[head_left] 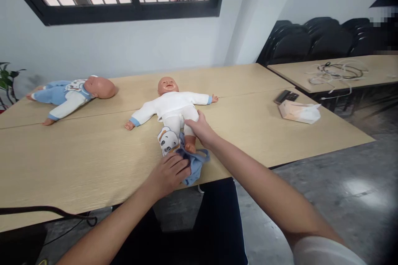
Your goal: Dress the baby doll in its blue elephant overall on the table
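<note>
A baby doll [175, 103] in a white long-sleeved top and white pants lies on its back, head toward the wall, arms spread. My right hand [201, 130] grips its leg on the right, thumb across the white pant leg above the bare foot. Bunched around the doll's lower legs are light blue overalls [195, 167] with a cartoon dog face on the bib. My left hand [171, 172] has its fingers curled on this blue cloth near the table's front edge. The doll's other foot is hidden behind the cloth.
On the left of the wooden table [93, 161] lies a second doll [74, 91] in blue overalls. A tissue box [298, 112] and a dark flat box [286, 96] are at the right. Coiled cables [338, 70] rest on another table; stacked black chairs [320, 39] stand behind.
</note>
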`<state>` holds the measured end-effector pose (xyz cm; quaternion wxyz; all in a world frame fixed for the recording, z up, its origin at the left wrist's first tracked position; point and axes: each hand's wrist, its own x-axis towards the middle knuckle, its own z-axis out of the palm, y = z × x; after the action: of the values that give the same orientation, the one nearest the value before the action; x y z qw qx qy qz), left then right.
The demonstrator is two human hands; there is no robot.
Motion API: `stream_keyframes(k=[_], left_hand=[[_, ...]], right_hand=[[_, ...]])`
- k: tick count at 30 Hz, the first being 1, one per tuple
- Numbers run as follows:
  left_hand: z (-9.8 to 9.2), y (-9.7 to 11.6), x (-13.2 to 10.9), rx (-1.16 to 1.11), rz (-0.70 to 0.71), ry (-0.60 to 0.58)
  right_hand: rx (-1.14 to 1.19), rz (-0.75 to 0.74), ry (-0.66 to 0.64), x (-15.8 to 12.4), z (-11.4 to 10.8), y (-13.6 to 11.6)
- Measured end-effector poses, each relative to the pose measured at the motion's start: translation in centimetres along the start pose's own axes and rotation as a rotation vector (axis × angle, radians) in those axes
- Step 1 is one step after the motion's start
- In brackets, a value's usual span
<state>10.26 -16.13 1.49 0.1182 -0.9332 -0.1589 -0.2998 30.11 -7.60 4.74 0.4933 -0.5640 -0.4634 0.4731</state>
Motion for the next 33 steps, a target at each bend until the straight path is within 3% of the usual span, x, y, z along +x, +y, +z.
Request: stream_keyframes(k=[2, 4, 9, 12, 19, 23, 33], left_hand=[[0.1, 0.0, 0.1, -0.005, 0.006, 0.004], [0.2, 0.0, 0.0, -0.009, 0.011, 0.001], [0.4, 0.0, -0.5, -0.026, 0.004, -0.004], [0.3, 0.0, -0.4, -0.023, 0.003, -0.014], [0.2, 0.0, 0.2, -0.003, -0.012, 0.016], [0.3, -0.1, 0.2, 0.018, -0.001, -0.037], [-0.4, -0.3, 2.6, -0.046, -0.183, -0.093]], right_hand=[[0.060, 0.107, -0.206, -0.8, -1.1, -0.2], [0.020, 0.125, -0.265, -1.1, -2.1, -0.2], [-0.317, -0.069, 0.099, -1.4, -2.0, -0.1], [-0.442, -0.131, 0.197, -2.1, -1.2, -0.3], [-0.770, -0.148, 0.125, -3.1, -0.5, -1.5], [-0.915, -0.171, 0.085, -3.0, -0.8, -2.0], [-0.898, -0.136, -0.053, -2.9, -1.2, -3.1]])
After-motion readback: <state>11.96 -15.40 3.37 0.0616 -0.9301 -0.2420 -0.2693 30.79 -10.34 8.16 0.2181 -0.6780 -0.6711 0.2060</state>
